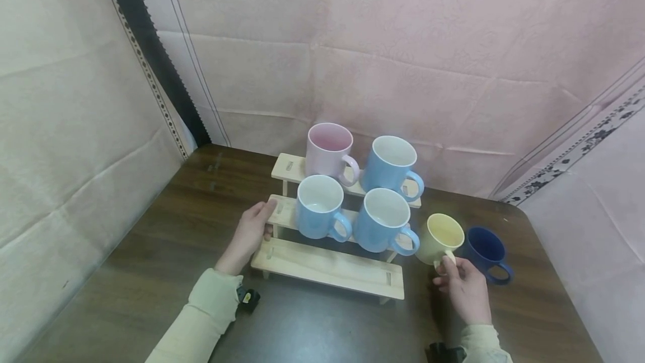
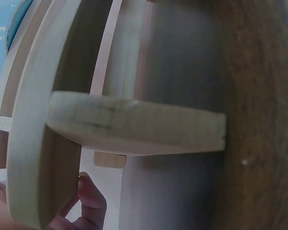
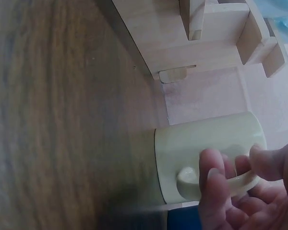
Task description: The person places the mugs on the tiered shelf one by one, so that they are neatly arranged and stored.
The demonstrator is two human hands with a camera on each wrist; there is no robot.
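Note:
A three-step wooden rack (image 1: 327, 265) stands on the table. At its left end my left hand (image 1: 252, 228) grips the middle step, thumb on top; in the left wrist view its curled fingers (image 2: 92, 199) show beneath the board. My right hand (image 1: 463, 290) pinches the handle of a pale yellow mug (image 3: 206, 139), which stands upright to the right of the rack. On the top step are a pink mug (image 1: 322, 156) and a light blue mug (image 1: 380, 170). Two more light blue mugs, a left one (image 1: 312, 217) and a right one (image 1: 378, 228), sit on the middle step.
A dark blue mug (image 1: 476, 259) stands just right of the yellow one, close to my right hand. The dark wooden table (image 1: 176, 251) is bordered by hanging pale cloth (image 1: 393, 60) at the back and both sides.

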